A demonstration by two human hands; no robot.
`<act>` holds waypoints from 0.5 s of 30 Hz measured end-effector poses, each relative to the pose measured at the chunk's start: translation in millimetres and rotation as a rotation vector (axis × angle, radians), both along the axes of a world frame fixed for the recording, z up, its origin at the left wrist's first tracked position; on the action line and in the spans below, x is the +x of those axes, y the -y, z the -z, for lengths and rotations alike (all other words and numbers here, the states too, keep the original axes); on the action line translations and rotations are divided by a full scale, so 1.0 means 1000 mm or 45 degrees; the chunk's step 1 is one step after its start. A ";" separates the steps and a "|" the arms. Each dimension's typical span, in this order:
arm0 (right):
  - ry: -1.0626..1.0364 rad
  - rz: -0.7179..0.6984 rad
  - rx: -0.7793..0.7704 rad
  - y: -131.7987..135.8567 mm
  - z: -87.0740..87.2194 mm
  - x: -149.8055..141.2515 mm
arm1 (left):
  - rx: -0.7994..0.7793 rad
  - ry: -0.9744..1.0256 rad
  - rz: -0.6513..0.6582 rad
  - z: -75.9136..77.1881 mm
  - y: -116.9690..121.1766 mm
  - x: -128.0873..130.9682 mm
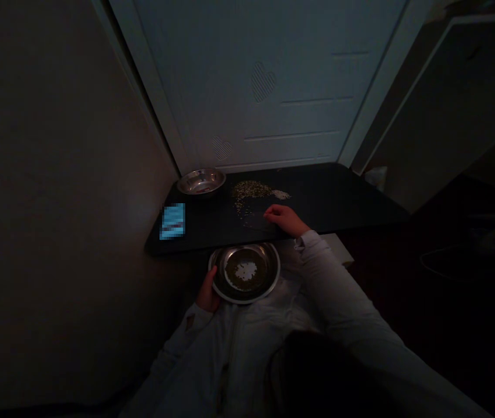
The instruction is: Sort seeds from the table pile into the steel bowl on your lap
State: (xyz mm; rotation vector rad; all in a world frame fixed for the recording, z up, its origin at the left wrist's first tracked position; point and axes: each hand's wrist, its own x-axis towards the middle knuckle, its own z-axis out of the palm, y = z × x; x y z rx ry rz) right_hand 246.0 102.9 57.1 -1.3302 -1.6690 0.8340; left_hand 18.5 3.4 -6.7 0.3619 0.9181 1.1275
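Observation:
My left hand grips the left rim of a metal bowl, held in front of my lap at the table's near edge. Inside it lie small dark greenish grains with a white patch in the middle. Over the dark table, my right hand has its fingers curled and pinched together; whatever they hold is too small to make out. Just beyond it, a pile of mixed green and pale grains spreads on the tabletop, with a small whitish heap at its right. Scattered pale grains trail toward me.
Another metal bowl stands at the table's back left. A lit, blurred-out phone-like screen lies near the left edge. The dark tabletop meets a white door behind. The room is dim, with a wall on the left.

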 end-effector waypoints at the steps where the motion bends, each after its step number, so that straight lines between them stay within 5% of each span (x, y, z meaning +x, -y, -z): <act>1: 0.020 0.015 0.012 0.000 0.000 0.000 | 0.012 0.015 0.006 0.001 0.000 0.000; 15: 0.043 -0.131 -0.064 -0.001 0.003 0.001 | 0.035 0.091 0.081 0.006 -0.001 -0.003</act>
